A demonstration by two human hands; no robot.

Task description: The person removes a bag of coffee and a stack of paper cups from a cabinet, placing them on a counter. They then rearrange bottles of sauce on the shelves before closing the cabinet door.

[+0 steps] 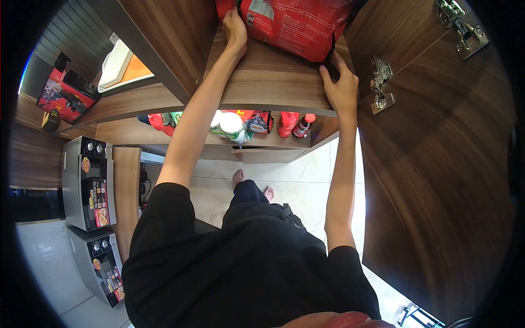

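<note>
One red bag (298, 27) between both hands' fingers (326, 76)

That bulky red plastic bag (298, 27) lies on the brown wooden shelf (273, 85), left of the flat brown wooden door (437, 164).

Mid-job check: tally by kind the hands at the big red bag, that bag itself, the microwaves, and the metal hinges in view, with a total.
Hands: 2 (left hand, right hand)
Big red bag: 1
Microwaves: 2 (upper microwave, lower microwave)
Metal hinges: 2 (nearer hinge, corner hinge)
Total: 7
</note>
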